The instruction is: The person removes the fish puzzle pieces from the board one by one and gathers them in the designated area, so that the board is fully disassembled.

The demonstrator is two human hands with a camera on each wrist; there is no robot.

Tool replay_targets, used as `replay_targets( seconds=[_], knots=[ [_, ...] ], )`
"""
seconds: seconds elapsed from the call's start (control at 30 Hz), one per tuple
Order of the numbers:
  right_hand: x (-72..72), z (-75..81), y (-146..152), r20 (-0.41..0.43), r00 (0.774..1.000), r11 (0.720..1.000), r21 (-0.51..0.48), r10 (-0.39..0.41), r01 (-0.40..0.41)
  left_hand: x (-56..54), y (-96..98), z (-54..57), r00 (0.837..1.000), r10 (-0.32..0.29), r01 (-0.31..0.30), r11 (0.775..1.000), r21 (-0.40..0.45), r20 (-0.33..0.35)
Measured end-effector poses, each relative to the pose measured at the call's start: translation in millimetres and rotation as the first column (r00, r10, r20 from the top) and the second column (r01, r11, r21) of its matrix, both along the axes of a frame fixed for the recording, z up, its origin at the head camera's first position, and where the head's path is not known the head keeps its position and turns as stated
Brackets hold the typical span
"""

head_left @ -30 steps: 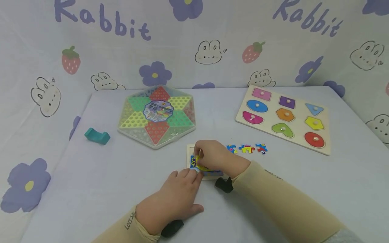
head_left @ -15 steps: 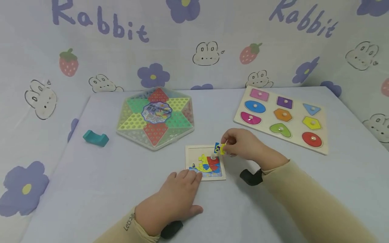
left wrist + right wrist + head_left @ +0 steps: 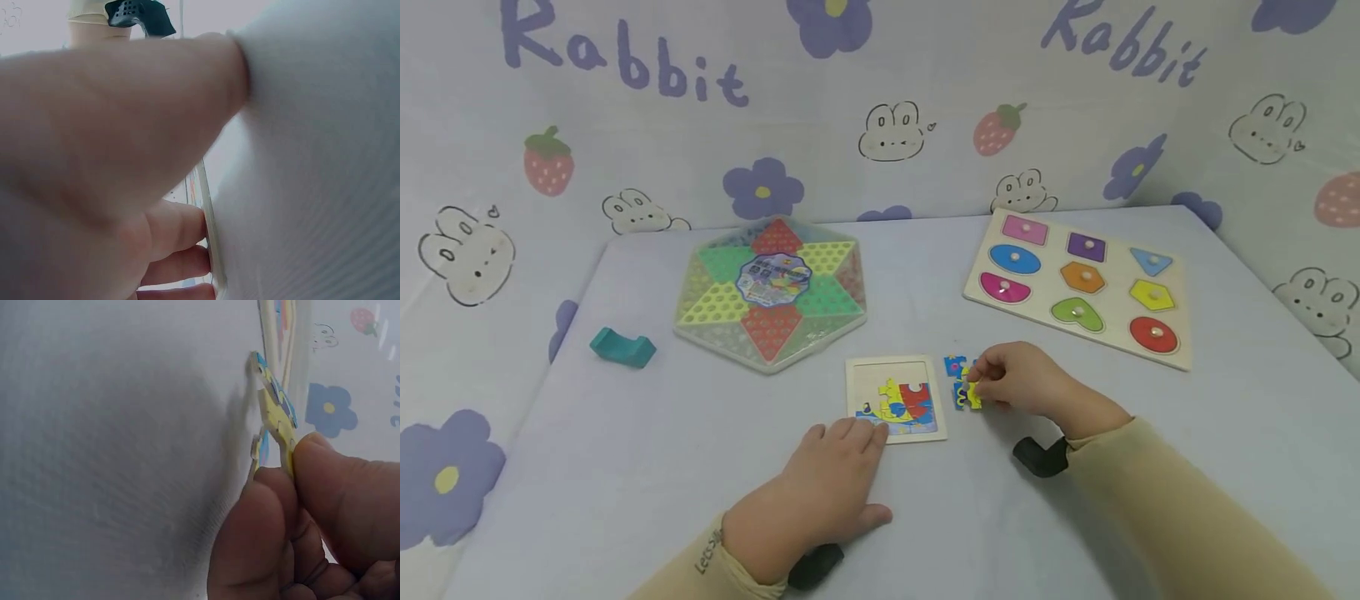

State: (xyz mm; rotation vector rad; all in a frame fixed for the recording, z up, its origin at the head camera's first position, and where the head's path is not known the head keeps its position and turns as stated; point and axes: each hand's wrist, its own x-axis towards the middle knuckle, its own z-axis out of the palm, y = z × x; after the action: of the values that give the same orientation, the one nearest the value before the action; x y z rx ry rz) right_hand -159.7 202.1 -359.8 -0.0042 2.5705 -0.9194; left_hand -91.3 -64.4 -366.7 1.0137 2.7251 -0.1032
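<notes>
A small square jigsaw tray (image 3: 865,375) lies mid-table, its lower part filled with yellow, red and blue pieces. My left hand (image 3: 831,475) rests with straight fingers on its lower left edge; in the left wrist view the fingertips (image 3: 187,262) lie against the tray's side. Just right of the tray, my right hand (image 3: 1026,383) pinches a yellow and blue jigsaw piece (image 3: 278,419) between thumb and fingers, tilted close over the table. A loose blue piece (image 3: 954,366) lies behind it; other loose pieces are partly hidden by the hand.
At the back left lies a hexagonal Chinese checkers board (image 3: 771,292). A wooden knob puzzle (image 3: 1037,292) with coloured shapes lies at the back right. A teal curved block (image 3: 622,347) sits near the left edge. Cloth with rabbit prints hangs behind.
My right hand has lifted a jigsaw piece off the tray, moved right with it and lowered it beside the loose pieces. The left hand stays on the tray; the head view shifts slightly.
</notes>
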Motion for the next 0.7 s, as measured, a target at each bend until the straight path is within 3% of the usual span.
replay_targets(
  seconds=[0.3,0.7],
  knots=[
    [-0.9,3.3,-13,-0.036,0.999,0.988,0.154,0.021,-0.015,-0.7,-0.2,-0.1,1.000,0.001,-0.001,1.000,-0.002,0.007],
    [2.2,8.3,-15,-0.120,0.992,0.974,0.225,0.044,-0.016,-0.5,-1.5,-0.6,1.000,-0.003,0.003,1.000,0.016,0.006]
  ],
)
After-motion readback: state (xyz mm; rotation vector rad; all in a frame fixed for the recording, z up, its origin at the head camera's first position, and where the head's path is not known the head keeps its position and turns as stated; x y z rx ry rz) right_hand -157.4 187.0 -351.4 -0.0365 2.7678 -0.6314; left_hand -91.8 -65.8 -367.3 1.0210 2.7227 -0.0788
